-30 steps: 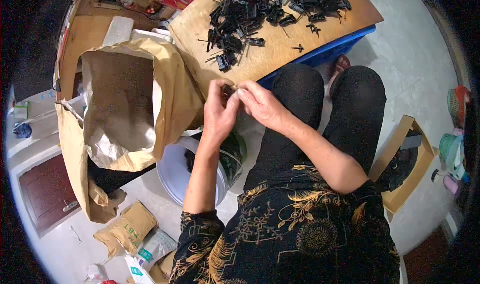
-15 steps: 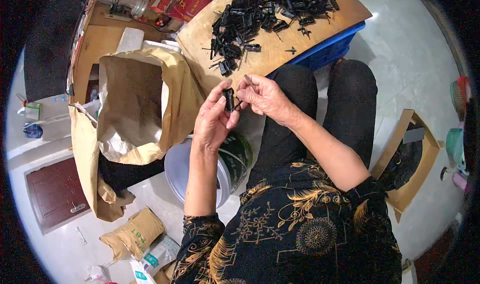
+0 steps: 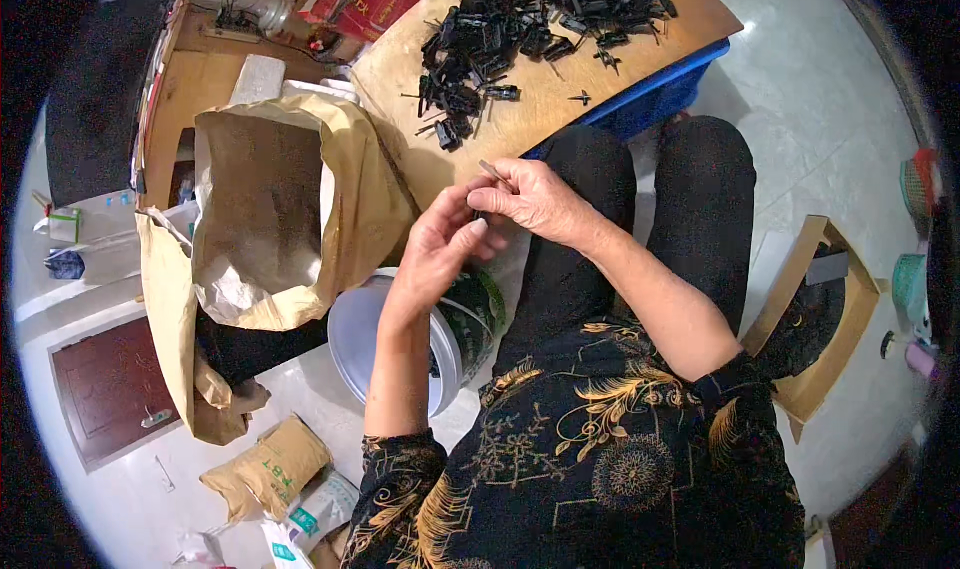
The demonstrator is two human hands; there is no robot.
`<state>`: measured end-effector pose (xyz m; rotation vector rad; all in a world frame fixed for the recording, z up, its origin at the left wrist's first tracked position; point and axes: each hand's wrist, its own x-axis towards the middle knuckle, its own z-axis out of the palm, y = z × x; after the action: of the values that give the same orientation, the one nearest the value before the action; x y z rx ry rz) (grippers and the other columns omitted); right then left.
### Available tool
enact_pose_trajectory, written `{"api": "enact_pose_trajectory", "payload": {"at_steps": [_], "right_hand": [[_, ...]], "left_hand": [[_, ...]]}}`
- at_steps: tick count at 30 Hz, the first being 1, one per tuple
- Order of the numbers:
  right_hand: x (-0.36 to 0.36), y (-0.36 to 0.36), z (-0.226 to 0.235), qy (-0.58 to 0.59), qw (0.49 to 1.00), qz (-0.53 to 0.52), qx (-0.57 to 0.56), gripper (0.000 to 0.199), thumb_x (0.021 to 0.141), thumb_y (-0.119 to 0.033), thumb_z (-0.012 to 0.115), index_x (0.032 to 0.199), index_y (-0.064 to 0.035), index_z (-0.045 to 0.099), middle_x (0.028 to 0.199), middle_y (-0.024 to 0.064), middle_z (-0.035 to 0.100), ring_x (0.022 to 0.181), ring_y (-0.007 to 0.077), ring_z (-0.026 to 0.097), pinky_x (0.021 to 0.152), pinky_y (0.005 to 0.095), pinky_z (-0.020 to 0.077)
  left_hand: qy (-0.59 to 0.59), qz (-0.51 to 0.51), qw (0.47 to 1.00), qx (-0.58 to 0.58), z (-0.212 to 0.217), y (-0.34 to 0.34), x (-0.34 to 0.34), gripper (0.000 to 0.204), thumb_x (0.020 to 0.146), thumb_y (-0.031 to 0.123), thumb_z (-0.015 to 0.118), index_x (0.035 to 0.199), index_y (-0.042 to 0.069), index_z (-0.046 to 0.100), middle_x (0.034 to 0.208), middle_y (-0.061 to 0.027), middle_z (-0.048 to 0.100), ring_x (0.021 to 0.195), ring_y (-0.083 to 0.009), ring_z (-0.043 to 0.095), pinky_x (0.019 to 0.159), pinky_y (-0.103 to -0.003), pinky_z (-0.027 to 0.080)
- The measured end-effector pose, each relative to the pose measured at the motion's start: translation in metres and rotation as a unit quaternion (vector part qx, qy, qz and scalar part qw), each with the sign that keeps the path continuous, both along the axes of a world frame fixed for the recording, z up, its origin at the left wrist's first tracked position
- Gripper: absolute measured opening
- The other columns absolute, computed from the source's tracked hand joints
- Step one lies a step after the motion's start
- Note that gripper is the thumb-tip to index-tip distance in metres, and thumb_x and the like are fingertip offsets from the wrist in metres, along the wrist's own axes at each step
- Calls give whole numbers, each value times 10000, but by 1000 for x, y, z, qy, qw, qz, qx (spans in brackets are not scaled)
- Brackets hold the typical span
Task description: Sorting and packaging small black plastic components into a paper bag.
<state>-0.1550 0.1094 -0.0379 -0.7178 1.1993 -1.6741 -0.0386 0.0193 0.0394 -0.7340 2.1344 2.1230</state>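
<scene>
My left hand (image 3: 440,244) and my right hand (image 3: 535,201) meet in front of the board's near edge, fingertips close together. The left fingers are curled around a small black plastic part (image 3: 479,215), now almost wholly hidden. Between thumb and fingers, the right hand pinches a thin grey strip-like tool (image 3: 491,172), its end sticking out at the top; whether it is a blade cannot be made out. Beyond the hands, a heap of black plastic parts (image 3: 490,44) with thin rods covers the wooden board (image 3: 400,69). One small loose piece (image 3: 580,99) lies apart near the edge.
A large opened brown paper sack (image 3: 365,199) stands at my left. Below my left forearm is a white bucket (image 3: 350,339). Blue crates (image 3: 660,94) support the board. An open cardboard box (image 3: 790,409) sits on the floor at right; a filled paper bag (image 3: 270,464) lies lower left.
My left hand has turned and closed in toward the right hand, covering the black plastic part that showed before. The right hand stays nearly in place with the grey strip.
</scene>
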Motion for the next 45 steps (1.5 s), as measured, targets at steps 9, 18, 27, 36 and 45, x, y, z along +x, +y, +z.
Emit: {"api": "enact_pose_trajectory", "payload": {"at_steps": [9, 18, 27, 36, 45], "right_hand": [[13, 4, 11, -121, 991, 25, 60, 316, 937, -289, 403, 1110, -33, 469, 612, -38, 419, 475, 28, 355, 384, 172, 284], [21, -5, 7, -161, 985, 31, 55, 371, 945, -262, 373, 1250, -50, 374, 605, -45, 380, 473, 18, 330, 382, 163, 270], [19, -12, 2, -161, 984, -3, 74, 344, 943, -240, 377, 1247, -80, 375, 606, -48, 369, 476, 28, 326, 399, 171, 288], [21, -21, -10, -111, 984, -9, 139, 290, 941, -223, 373, 1193, -80, 400, 585, -48, 367, 450, 32, 323, 375, 182, 287], [19, -20, -11, -212, 965, -99, 117, 280, 938, -221, 389, 1187, -93, 375, 574, -42, 348, 429, 28, 288, 358, 182, 241]], "left_hand": [[64, 106, 986, -108, -26, 0, 2, 338, 901, 38, 421, 1236, -6, 399, 936, -66, 566, 793, -98, 548, 705, -225, 461], [56, 101, 963, -244, -40, -9, -1, 333, 886, 48, 455, 1214, -10, 437, 873, -42, 547, 770, -90, 497, 699, -224, 437], [70, 115, 954, -267, -51, -11, -12, 297, 867, 35, 469, 1160, -5, 494, 1019, -93, 593, 924, -139, 552, 794, -266, 441], [47, 93, 912, -396, -60, -13, -14, 332, 780, -65, 504, 1099, 20, 531, 851, -167, 604, 711, -189, 606, 650, -278, 473], [2, 103, 994, -36, -78, -58, -55, 95, 859, 60, 497, 944, 27, 471, 728, -31, 515, 659, -102, 491, 654, -227, 416]]}}
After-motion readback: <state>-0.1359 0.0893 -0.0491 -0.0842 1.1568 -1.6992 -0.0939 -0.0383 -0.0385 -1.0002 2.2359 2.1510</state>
